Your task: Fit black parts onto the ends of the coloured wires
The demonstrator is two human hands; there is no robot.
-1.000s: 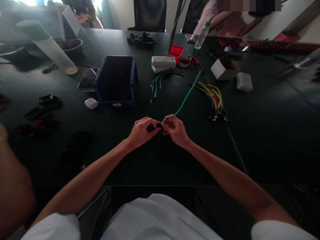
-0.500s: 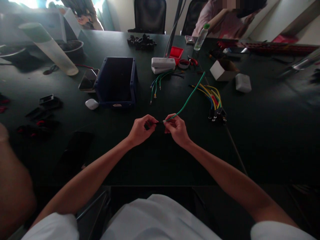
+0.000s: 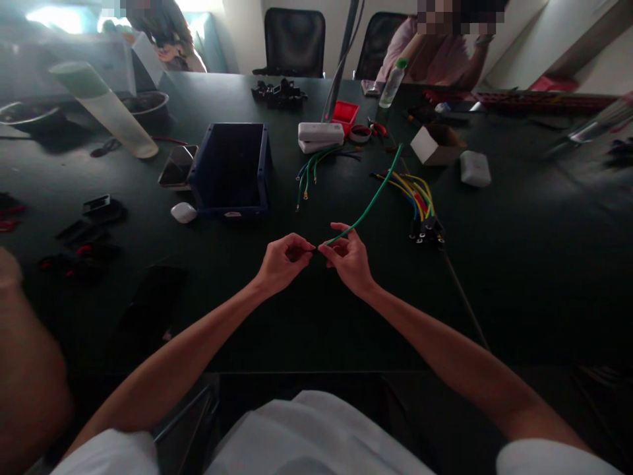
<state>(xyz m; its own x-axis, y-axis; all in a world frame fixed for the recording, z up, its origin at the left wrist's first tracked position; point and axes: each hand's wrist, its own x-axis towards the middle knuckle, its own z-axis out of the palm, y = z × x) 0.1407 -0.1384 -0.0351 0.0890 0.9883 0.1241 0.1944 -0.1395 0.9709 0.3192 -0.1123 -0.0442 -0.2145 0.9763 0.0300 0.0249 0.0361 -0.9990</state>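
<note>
Gap narrowed between left hand (image 3: 281, 265) and right hand (image 3: 350, 259). Left fingertips: pinched, contents unclear. Right: gripping green wire (image 3: 374, 200), trailing beyond the fingers. Step, apparently: wire-end work; next calls for steady alignment.

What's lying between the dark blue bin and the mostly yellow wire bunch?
In the head view: short, mostly green wires, then the long green wire held by the right hand.
</note>
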